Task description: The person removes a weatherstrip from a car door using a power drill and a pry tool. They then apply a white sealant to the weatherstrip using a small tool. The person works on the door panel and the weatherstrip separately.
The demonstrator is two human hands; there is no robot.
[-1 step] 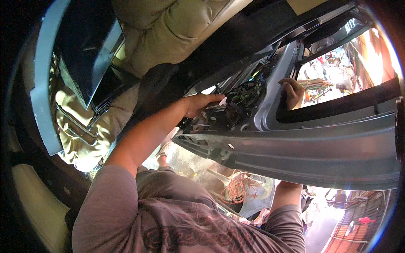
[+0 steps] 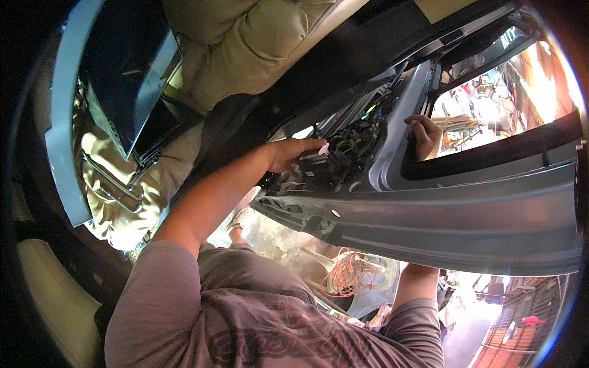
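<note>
My left hand [image 2: 291,153] reaches into the open inner cavity of a grey car door [image 2: 454,214], among black connectors and wiring [image 2: 353,138]. Its fingertips rest at a small white piece [image 2: 323,148]; whether they grip it is unclear. My right arm passes behind the door, and my right hand [image 2: 423,135] shows through the window opening, fingers curled over the edge of the grey window frame [image 2: 399,141].
Beige car seats [image 2: 245,43] fill the top, with a grey-framed dark panel [image 2: 123,73] at the left. A coil of orange wire [image 2: 350,273] lies on the ground below the door. Sunlit workshop clutter [image 2: 485,104] shows through the window.
</note>
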